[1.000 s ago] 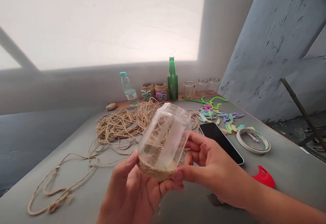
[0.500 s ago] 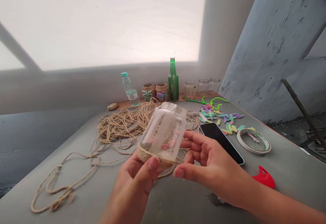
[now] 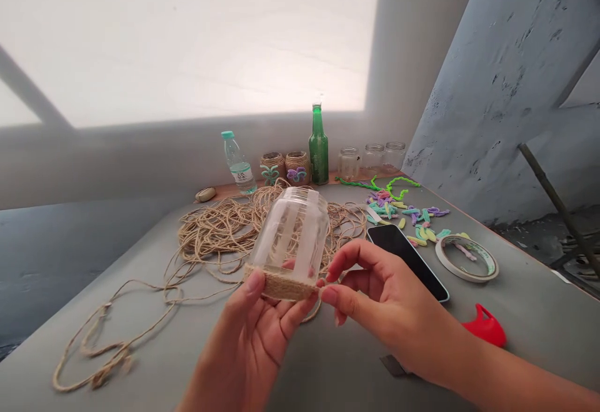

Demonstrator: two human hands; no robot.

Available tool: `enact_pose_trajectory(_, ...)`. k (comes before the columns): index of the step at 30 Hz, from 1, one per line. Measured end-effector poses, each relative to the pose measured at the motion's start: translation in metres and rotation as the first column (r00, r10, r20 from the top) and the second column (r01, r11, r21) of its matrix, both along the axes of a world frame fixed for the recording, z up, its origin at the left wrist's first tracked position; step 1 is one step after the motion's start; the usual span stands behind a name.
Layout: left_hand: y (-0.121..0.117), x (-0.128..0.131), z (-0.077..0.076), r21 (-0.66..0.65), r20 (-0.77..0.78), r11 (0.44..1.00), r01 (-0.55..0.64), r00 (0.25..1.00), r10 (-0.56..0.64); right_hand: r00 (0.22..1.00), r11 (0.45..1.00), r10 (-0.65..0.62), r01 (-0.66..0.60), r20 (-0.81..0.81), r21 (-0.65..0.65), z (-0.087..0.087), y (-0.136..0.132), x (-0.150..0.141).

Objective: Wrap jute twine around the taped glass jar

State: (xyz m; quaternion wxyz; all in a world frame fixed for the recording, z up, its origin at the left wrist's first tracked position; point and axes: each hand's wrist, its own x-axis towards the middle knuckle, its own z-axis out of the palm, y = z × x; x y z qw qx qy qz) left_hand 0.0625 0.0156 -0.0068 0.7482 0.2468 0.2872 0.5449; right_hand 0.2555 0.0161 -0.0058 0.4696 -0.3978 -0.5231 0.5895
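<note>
From my remote seat, logged: grey table [image 3: 117,331], stained wall [image 3: 492,87] beyond. On the table: loose twine [image 3: 210,237], phone [image 3: 405,262], tape roll [image 3: 466,259]. Held above them: glass jar [image 3: 288,237], twine band [image 3: 280,286] at its lower end. Left hand [image 3: 253,331] clamped round it; right hand [image 3: 384,299] just beside, fingertips [image 3: 330,295] pinching the band's end. Good hold: steady, band level.

Between the hands, the twine-wrapped glass jar [image 3: 288,237] blocks a straight pass. Ahead of the left hand [image 3: 253,343] lies looped jute twine [image 3: 220,231]; ahead of the right hand [image 3: 379,299] sits a smartphone [image 3: 403,256], with a tape roll [image 3: 466,259] and a red plastic piece [image 3: 487,327] farther right. A hand could pass low over the grey tabletop [image 3: 328,368] beneath the right wrist.
</note>
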Motion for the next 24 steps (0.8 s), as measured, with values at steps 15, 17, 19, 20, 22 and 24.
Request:
enact_pose_trajectory(15,0.009,-0.003,-0.011,0.015,-0.251,0.999,0.044,0.967,-0.039,0.962,0.991,0.046,-0.078,-0.271,-0.108,-0.002,0.007,-0.004)
enact_pose_trajectory(17,0.011,-0.002,-0.014,0.081,-0.333,0.997,-0.017,0.942,0.043,0.975,0.994,-0.007,-0.017,-0.222,-0.104,-0.003,0.008,-0.003)
enact_pose_trajectory(19,0.009,-0.002,-0.015,0.15,-0.414,0.988,-0.032,0.906,0.092,0.981,0.995,-0.039,0.02,-0.189,-0.103,-0.003,0.009,-0.002)
enact_pose_trajectory(20,0.008,-0.001,-0.014,0.17,-0.45,0.985,-0.027,0.887,0.102,0.983,0.994,-0.039,0.02,-0.181,-0.105,-0.003,0.009,-0.002)
enact_pose_trajectory(22,0.006,0.0,-0.01,0.179,-0.485,0.984,-0.014,0.869,0.101,0.986,0.994,-0.028,0.009,-0.167,-0.11,-0.003,0.008,-0.002)
enact_pose_trajectory(24,0.006,0.002,-0.004,0.17,-0.453,0.986,0.001,0.888,0.077,0.991,0.995,-0.028,0.015,-0.131,-0.1,-0.002,0.007,-0.002)
